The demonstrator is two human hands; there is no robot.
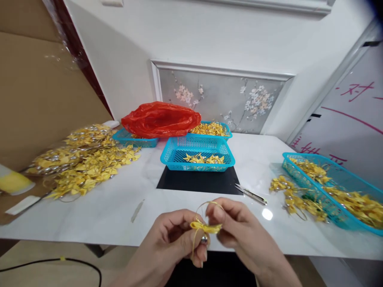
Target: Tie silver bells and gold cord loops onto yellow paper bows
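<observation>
Low in the middle of the head view, a yellow ribbon bow with a small silver bell and a thin gold cord is held above the table's front edge. My left hand is closed on it, thumb and fingers pinching near the bell. My right hand is closed too, its thumb and forefinger pinching at the cord loop over the bow's right side. Some fingertips of both hands are hidden behind the bow and the knuckles.
A blue basket with several bows stands on a black mat, tweezers beside it. Left lies a heap of yellow bows; right, a larger blue basket and loose bows. A red plastic bag sits behind.
</observation>
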